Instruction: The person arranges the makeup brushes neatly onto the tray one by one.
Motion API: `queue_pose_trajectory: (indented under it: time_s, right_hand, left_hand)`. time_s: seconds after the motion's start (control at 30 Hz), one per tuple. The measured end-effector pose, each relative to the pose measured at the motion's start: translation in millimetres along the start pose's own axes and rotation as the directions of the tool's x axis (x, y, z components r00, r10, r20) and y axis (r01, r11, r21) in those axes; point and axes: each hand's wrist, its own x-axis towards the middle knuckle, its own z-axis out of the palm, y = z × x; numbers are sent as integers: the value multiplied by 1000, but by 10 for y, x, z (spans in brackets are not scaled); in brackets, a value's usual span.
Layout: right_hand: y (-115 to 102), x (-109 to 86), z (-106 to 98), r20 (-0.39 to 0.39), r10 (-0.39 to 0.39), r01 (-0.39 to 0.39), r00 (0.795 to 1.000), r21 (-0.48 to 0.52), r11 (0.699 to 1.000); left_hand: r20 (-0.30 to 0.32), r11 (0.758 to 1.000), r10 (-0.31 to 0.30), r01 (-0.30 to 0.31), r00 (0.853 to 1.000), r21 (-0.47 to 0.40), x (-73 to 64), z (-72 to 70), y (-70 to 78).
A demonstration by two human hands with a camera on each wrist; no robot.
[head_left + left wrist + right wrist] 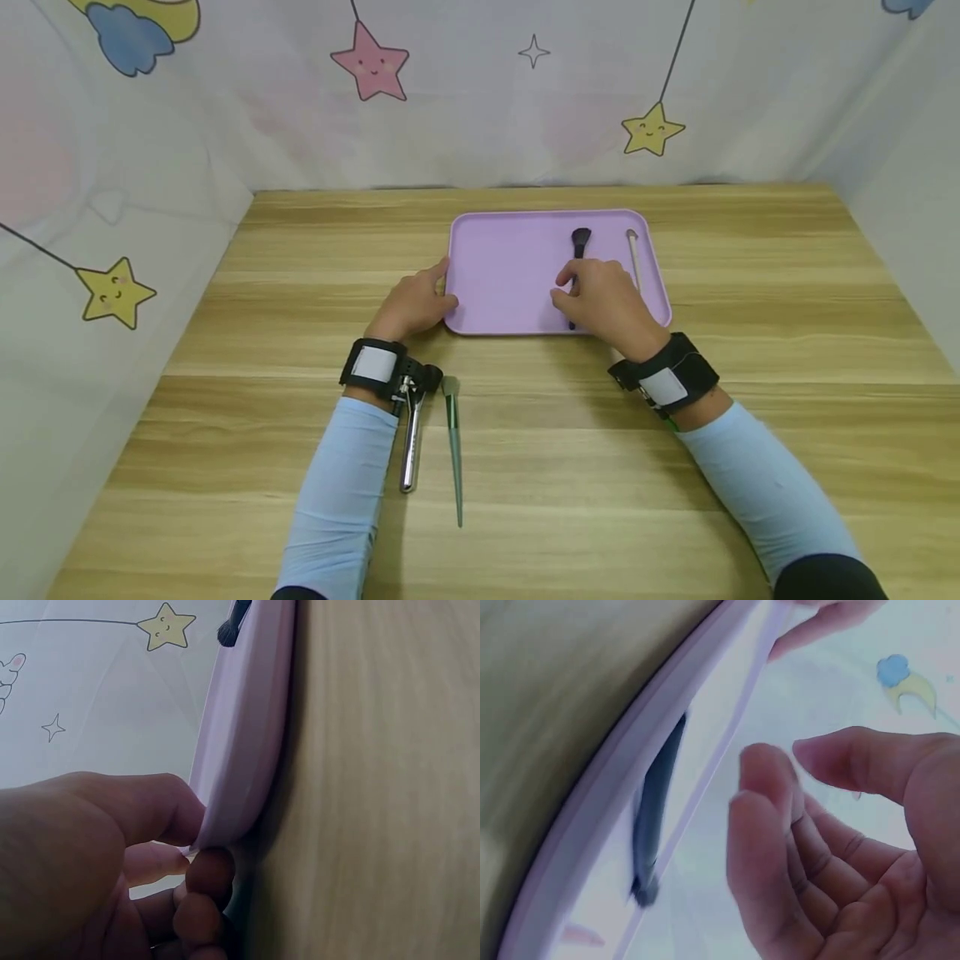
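Note:
A lilac tray [510, 275] lies flat on the table. My left hand [412, 304] pinches its left rim, thumb on the inner side and fingertips under the outer edge in the left wrist view. Inside the tray, toward the right, lies a black makeup brush [581, 242], bristles at the far end. Over that brush my right hand [603, 304] hovers with fingers loosely bent; a gap shows between thumb and fingertips in the right wrist view, with nothing held. A slim pale-handled makeup brush [633, 250] lies further right in the tray, its lower part hidden behind the hand.
A green-handled makeup brush [454, 450] lies on the wooden table [540, 500] in front of the tray. Beside the left wrist is a shiny chrome handle [410, 450], its upper end partly hidden. A star-patterned curtain [465, 133] stands behind the table.

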Motion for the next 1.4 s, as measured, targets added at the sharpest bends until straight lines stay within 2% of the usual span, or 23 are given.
queue_pose_trajectory:
  time_s: [0.13, 0.37, 0.63, 1.03, 1.4]
  right_hand:
    - [-110, -19, 45, 14, -44, 44, 999, -2, 999]
    - [-228, -40, 103, 31, -48, 49, 998, -11, 999]
    - [-297, -70, 143, 42, -99, 99, 994, 6, 995]
    - [-391, -102, 264, 105, -114, 111, 988, 33, 993]
    - [-476, -161, 282, 134, -121, 117, 984, 41, 992]
  left_hand:
    - [-1, 1000, -3, 3, 1000, 1, -3, -10, 7]
    - [-2, 1000, -4, 4, 1000, 5, -17, -23, 9]
    - [4, 1000, 3, -3, 1000, 12, -9, -30, -10]
    - [9, 1000, -7, 7, 1000, 18, -16, -25, -19]
    - [2, 1000, 7, -7, 1000, 11, -9, -13, 7]
